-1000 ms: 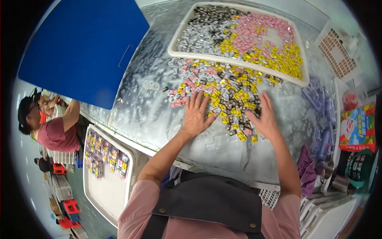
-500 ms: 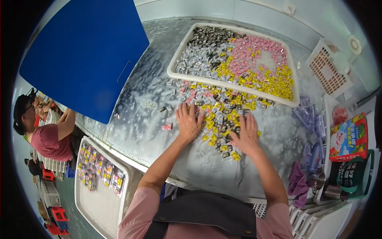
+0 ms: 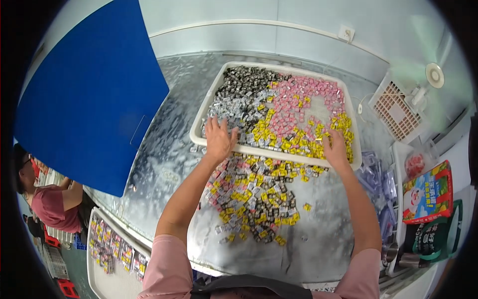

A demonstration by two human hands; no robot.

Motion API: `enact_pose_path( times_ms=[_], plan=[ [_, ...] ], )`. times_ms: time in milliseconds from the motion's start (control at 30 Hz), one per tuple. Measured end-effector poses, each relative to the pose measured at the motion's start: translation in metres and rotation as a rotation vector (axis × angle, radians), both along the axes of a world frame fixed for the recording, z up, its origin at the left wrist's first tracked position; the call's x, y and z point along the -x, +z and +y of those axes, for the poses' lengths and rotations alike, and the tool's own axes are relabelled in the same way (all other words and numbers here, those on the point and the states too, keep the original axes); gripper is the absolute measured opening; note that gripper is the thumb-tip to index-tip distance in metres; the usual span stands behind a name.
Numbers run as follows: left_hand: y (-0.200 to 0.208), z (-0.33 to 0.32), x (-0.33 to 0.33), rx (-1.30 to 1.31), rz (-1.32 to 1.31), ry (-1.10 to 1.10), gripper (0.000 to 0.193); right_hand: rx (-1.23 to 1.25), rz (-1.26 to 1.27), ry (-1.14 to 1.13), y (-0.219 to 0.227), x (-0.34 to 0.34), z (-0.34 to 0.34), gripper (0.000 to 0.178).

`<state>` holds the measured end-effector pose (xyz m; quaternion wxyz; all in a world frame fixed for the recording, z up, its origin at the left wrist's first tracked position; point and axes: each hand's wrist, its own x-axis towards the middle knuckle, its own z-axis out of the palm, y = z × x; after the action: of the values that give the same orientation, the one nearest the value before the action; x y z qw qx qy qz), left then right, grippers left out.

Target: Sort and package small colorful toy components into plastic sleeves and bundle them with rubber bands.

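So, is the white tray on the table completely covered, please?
No, mostly covered: a bare patch of the white tray shows among the pink pieces.

A pale wall [image 3: 224, 39] stands behind a grey table [image 3: 323, 214].

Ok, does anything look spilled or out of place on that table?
A mixed-colour pile of small pieces lies loose on the table, outside the white tray, where pieces are mostly grouped by colour. One yellow piece sits apart, right of the pile, and a few yellow ones stray among the tray's pink pieces.
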<state>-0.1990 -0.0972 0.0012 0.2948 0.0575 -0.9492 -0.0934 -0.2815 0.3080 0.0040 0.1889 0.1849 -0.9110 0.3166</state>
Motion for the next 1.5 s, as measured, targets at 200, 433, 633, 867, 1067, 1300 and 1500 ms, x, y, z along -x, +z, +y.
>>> enact_pose_path(
  times_ms=[200, 433, 633, 867, 1067, 1300, 1500],
  plan=[
    [-0.007, 0.003, 0.014, -0.059, -0.198, 0.069, 0.069, -0.048, -0.020, -0.062, -0.028, 0.119, -0.015, 0.058],
    [0.004, 0.010, 0.017, -0.060, -0.364, 0.092, 0.084, -0.155, -0.219, -0.104, -0.044, 0.221, -0.067, 0.075],
    [0.012, 0.010, 0.017, -0.105, -0.422, 0.087, 0.087, -0.156, -0.064, 0.192, -0.053, 0.191, -0.128, 0.060],
    [0.012, 0.009, 0.026, -0.014, -0.494, 0.188, 0.070, -0.072, -0.147, 0.570, -0.029, 0.117, -0.115, 0.042],
    [0.000, 0.022, 0.060, -0.200, -0.363, 0.080, 0.056, -0.165, -0.309, 0.244, -0.014, 0.104, -0.072, 0.038],
    [-0.001, 0.037, 0.071, -0.212, -0.326, 0.074, 0.050, -0.167, -0.188, 0.120, -0.015, 0.085, -0.089, 0.043],
    [0.002, 0.038, 0.072, -0.198, -0.333, 0.067, 0.047, -0.225, -0.240, 0.110, -0.012, 0.089, -0.089, 0.049]
  ],
)
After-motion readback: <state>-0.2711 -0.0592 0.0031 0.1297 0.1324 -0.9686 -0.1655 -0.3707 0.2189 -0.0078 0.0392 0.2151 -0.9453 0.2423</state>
